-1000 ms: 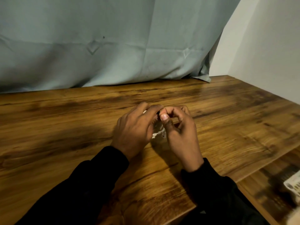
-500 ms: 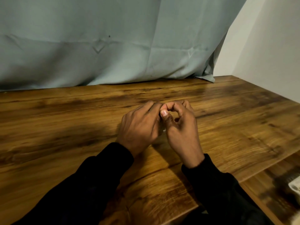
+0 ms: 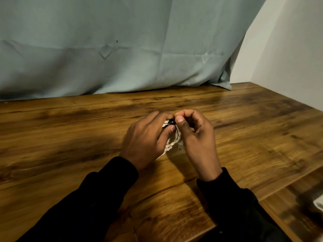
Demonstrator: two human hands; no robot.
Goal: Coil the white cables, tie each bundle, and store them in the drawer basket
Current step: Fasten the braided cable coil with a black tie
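Hands at frame centre, both busy on one bundle. Left hand (image 3: 146,138) wraps its fingers around the coiled white cable (image 3: 172,144), thumb pressing across the loops. Right hand (image 3: 195,135) pinches at the top of the coil, thumb and forefinger curled, right where a small black tie (image 3: 170,122) shows between the two thumbs. Whether the tie is already closed I can't tell, fingers cover most of it. A connector end (image 3: 180,147) hangs from the coil just above the bench (image 3: 70,137).

Progress, as a judgement: coiling of this cable looks done, loops are gathered and held tight. Tying is the step in hand, not finished. Storing is still left; no drawer basket is visible. Lower right of frame shows a lower wooden surface (image 3: 297,198) with a pale object (image 3: 319,204) cut off at the edge, too little in view to say what it is. No other cables visible on the bench, so how many bundles remain is unknown. Grey-blue cloth (image 3: 122,46) hangs behind the bench.
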